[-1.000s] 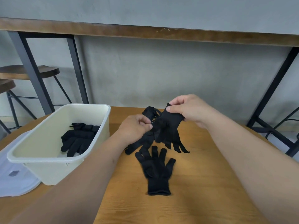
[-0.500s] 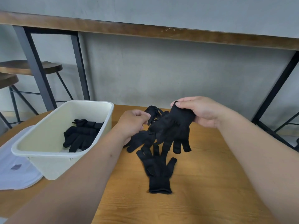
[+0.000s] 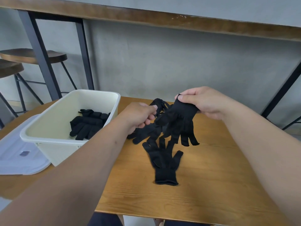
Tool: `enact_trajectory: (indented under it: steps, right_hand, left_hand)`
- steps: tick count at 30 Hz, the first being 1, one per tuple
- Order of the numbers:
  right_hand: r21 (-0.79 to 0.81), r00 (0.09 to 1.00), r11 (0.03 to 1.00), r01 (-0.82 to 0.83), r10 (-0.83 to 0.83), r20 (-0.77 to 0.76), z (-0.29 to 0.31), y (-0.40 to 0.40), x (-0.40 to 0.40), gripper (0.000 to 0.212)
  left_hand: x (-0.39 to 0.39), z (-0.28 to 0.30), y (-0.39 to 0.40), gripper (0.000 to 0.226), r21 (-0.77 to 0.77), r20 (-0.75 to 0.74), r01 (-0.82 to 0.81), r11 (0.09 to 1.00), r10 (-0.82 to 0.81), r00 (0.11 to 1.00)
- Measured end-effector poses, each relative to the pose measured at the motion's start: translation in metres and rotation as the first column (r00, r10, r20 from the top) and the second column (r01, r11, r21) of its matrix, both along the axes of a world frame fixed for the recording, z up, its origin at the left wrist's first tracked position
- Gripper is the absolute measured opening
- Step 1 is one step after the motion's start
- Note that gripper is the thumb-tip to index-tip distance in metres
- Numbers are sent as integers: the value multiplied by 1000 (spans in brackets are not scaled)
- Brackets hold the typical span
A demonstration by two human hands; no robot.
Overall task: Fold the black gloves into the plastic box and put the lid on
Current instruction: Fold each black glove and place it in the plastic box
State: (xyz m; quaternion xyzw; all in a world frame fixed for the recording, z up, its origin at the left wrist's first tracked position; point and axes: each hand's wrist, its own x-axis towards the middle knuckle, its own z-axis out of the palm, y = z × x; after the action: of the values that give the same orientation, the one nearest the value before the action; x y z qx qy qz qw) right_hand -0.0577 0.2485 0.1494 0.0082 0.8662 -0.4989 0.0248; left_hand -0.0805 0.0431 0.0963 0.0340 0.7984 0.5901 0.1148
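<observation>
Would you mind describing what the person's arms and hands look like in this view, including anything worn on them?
Both forearms are bare, with no sleeve anywhere in view. The left hand and the right hand are bare too: no glove, ring, watch or bracelet shows on either. Nothing is written or marked on them. The upper arms are out of frame, so any sleeve higher up cannot be seen.

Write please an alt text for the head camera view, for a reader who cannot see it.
A person's right hand pinches the cuff of a black glove above a wooden table while the left hand grips another glove. A third glove lies flat; a cream plastic box holds folded gloves.
</observation>
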Motion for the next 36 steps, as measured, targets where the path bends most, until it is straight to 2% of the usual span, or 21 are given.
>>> enact_trajectory:
  steps: [3, 5, 7, 10, 13, 15, 18, 21, 24, 26, 28, 30, 32, 34, 36]
  right_hand:
    - [61, 999, 998, -27, 29, -29, -2, -2, 0, 15]
    - [72, 998, 997, -36, 40, -51, -3, -3, 0, 12]
    - [91, 997, 996, -15, 22, -77, -4, -4, -1, 12]
    - [87, 996, 996, 33, -25, -91, -4, -2, -2, 10]
    - [54, 994, 996, 66, -61, -87, -5, -1, -4, 9]
    - [-11, 987, 990, 137, -138, -78, -7, -1, -6, 11]
    - [-207, 973, 951, 231, -232, 24, -11, -3, -9, 19]
    - [-374, 961, 886, 275, -250, 115, -12, -5, -8, 21]
    - [-483, 965, 838, 256, -194, 175, -9, -6, -7, 24]
    - [-463, 971, 861, 211, -129, 202, -6, -5, -3, 27]
    - [-362, 977, 919, 155, -90, 191, -3, -4, 0, 28]
    - [-118, 986, 987, 108, -91, 142, -2, -1, 2, 23]
    - [111, 991, 988, 107, -115, 73, -5, -1, 2, 13]
    - [143, 989, 980, 138, -144, 27, -11, -1, -1, 7]
    - [64, 988, 987, 145, -148, 38, -16, -2, -5, 5]
  left_hand:
    - [2, -14, -2, 38, -6, 245, 32, 999, -30, 969]
    - [3, -22, -2, 45, 6, 346, 65, 998, -63, 936]
    - [4, -29, 0, 45, 12, 359, 61, 998, -61, 931]
    - [4, -37, 4, 42, -31, 287, 33, 999, -23, 958]
    - [6, -40, 9, 49, 16, 276, 21, 1000, -25, 961]
    - [9, -38, 14, 50, 3, 198, -15, 1000, 14, 980]
    - [13, -28, 22, 46, 11, -63, -78, 997, 78, 995]
    - [20, -10, 27, 44, -18, -234, 91, 996, -92, 968]
    - [16, -2, 31, 46, -236, -343, 126, 964, -204, 917]
    - [11, -1, 31, 25, -297, -432, 34, 954, -166, 886]
    - [5, 0, 28, 6, -240, -450, -26, 971, -88, 889]
    - [-1, 0, 26, 8, -200, -412, -2, 980, -82, 908]
    - [-2, 2, 24, 8, -170, -360, 46, 984, -105, 927]
    - [-5, 0, 24, 8, -127, -298, 73, 989, -108, 948]
    - [-9, -1, 25, 9, -94, -241, 76, 993, -97, 966]
